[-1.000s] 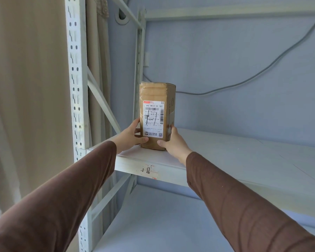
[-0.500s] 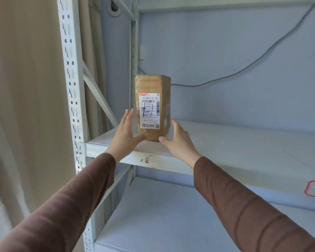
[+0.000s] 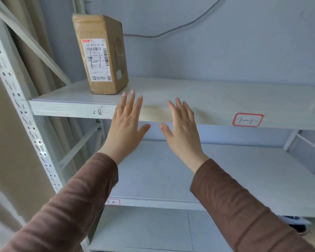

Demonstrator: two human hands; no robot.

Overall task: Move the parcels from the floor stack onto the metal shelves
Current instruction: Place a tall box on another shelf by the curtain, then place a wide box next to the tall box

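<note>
We see both hands raised in front of the metal shelves (image 3: 171,99), neither grip holding anything. The left hand (image 3: 125,128) has its fingers straight and loosely spread, palm facing away; the right hand (image 3: 183,132) matches it, fingers straight, thumb out toward the left one. The brown parcel (image 3: 102,53) stands upright on the upper shelf, above and slightly left of the left hand, apart from its fingertips, white shipping label facing us. A red-bordered tag (image 3: 247,120) sits on the shelf edge right of the right hand.

Left hand (image 3: 125,128), right hand (image 3: 183,131) outstretched, fingers straight
</note>
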